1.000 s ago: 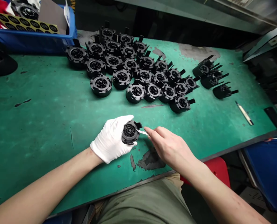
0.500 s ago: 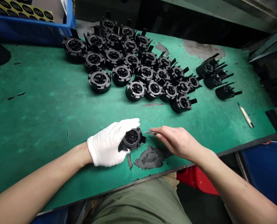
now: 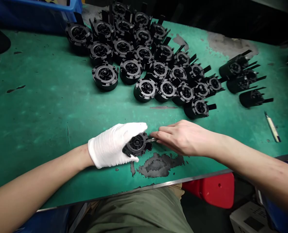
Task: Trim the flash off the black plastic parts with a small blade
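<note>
Left hand [image 3: 113, 147], white glove, centre of the frame: fingers curled part-way open around a round black part [image 3: 137, 144]. The upper glove finger reaches over its top edge, another glove fingertip shows at its lower edge; the rest of the grip is hidden under the part. The part is held with its ribbed face towards the camera, above the green desk [image 3: 44, 119].

Right hand [image 3: 182, 137], bare, just right of centre: fingers closed in a pinch on a small metal blade [image 3: 150, 140]. The blade points left, its tip at the right edge of the black part. Whether the tip touches the part or lies just over it: cannot tell. The fingertips are near the part.

Upper middle of the frame: a cluster of similar black parts [image 3: 130, 69] on the desk, packed close together, many with upright tabs. Upper right: a smaller group of black parts [image 3: 252, 98], lying apart from the cluster. Below that group, at right: a pale pen-like tool [image 3: 272, 127], flat on the desk. Upper left corner: a blue bin [image 3: 37, 17]. Lower right: a red stool [image 3: 218, 190], below the desk edge.
</note>
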{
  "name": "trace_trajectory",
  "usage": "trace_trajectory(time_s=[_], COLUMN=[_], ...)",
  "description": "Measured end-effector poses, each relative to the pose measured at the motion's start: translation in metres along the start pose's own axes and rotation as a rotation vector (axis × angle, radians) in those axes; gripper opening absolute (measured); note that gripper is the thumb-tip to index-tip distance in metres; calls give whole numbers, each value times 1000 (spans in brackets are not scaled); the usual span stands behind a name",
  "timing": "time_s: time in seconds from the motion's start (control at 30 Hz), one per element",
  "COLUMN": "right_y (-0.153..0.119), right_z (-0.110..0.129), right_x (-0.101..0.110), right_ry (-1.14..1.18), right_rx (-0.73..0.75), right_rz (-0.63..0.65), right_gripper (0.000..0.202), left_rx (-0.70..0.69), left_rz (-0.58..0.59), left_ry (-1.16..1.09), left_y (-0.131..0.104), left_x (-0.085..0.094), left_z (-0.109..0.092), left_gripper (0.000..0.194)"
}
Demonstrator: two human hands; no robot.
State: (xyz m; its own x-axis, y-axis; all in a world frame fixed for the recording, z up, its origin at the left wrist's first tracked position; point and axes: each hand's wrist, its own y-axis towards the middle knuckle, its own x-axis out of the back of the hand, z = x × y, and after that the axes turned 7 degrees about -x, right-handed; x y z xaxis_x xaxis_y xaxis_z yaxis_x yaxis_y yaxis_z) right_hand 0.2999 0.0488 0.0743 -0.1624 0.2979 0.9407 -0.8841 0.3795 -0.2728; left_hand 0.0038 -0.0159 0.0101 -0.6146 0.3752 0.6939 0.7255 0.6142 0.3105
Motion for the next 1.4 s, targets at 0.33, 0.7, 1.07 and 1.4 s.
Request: trace_trajectory(time_s=[0.33,0.7,1.07,1.4], right_y=[16,34,37,-7], right_z=[-2,-19,-26,-16], right_x=[16,25,24,-7], right_ry=[-49,-53,-6,2], right_rx=[149,292,308,-199], right_rz=[112,137,160,-301], right_gripper=[31,41,40,28], left_rx=[5,-13,-32,8], left_rz=[7,7,-6,-189], left_ry=[-15,-80,-105,51], left_y=[2,2,2,5], left_x=[2,2,2,-4], left_z=[-2,1,3,6], left_gripper=[95,91,91,94])
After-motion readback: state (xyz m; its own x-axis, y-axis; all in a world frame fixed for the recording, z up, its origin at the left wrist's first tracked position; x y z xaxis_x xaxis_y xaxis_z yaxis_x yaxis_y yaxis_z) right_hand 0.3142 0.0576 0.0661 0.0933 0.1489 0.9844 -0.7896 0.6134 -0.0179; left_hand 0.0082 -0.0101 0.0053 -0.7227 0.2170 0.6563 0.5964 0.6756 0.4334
